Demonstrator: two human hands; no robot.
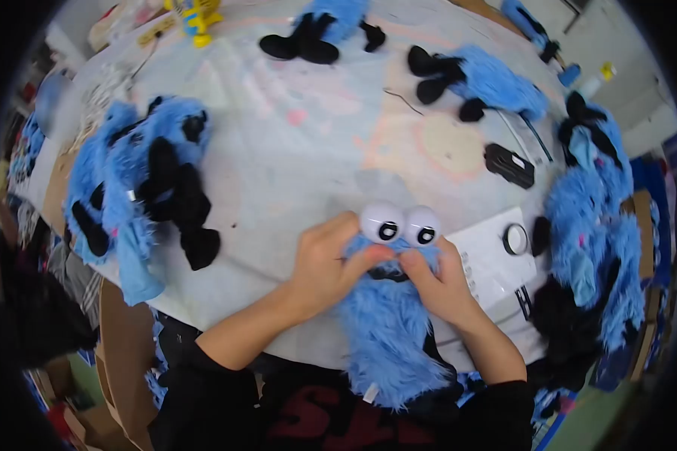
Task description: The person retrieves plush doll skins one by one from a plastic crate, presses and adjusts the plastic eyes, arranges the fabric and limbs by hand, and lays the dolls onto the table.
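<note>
A blue furry plush toy with two white bulging eyes and a black mouth is held upright at the table's near edge. My left hand grips its head from the left, thumb pressed just under the eyes. From the right, my right hand grips the same head, its thumb close to the other one. The fingers behind the head are hidden. The toy's body hangs down over my lap. Right of my hands, a white sheet carries a black-rimmed ring.
Blue and black plush pieces lie in piles at the left and right. More plush toys rest at the back. A black object lies right of centre, and a yellow item stands back left.
</note>
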